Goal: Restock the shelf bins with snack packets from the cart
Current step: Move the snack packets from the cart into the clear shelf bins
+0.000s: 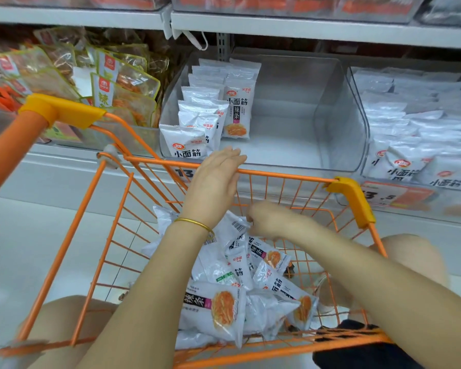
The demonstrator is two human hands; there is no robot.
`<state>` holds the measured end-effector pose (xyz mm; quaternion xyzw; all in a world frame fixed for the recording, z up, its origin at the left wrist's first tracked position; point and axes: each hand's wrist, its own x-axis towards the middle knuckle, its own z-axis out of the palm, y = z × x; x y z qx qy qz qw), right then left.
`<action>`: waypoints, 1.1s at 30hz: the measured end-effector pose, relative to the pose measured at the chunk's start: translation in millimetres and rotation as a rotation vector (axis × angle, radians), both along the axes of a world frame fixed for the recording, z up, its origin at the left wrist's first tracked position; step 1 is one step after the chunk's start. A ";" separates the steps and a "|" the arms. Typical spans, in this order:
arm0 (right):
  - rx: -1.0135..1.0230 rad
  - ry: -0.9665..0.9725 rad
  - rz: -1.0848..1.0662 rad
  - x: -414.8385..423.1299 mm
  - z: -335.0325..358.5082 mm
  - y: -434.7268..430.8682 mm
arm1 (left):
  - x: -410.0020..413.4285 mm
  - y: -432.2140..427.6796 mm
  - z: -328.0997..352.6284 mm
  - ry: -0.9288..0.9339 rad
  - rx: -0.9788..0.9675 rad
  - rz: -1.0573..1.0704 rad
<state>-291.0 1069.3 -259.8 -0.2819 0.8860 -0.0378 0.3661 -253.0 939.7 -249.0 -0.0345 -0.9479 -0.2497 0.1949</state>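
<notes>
The left hand (215, 179) reaches flat, fingers straight, over the orange cart (285, 176) at its far rim, just short of the half-filled clear bin (338, 121). The right hand (270, 219), blurred, curls above the white snack packets (224, 302) heaped beneath both hands; whether it grips one, I cannot tell.

The left hand (214, 179) reaches forward, palm down, fingers straight and close together; the right hand (268, 219) hangs lower, knuckles up, fingers curled under; blurred, its grip unclear.
</notes>
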 end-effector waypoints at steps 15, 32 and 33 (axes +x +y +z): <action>-0.174 -0.145 -0.353 0.7 -33.9 -5.0 | -0.4 0.2 2.9 -0.022 0.040 -0.009; -0.871 -0.138 -0.563 -22.2 112.2 28.4 | 11.6 16.3 33.4 -0.040 0.503 -0.091; -0.906 -0.139 -0.586 -25.0 115.0 26.4 | 12.5 17.0 32.6 -0.094 0.500 -0.121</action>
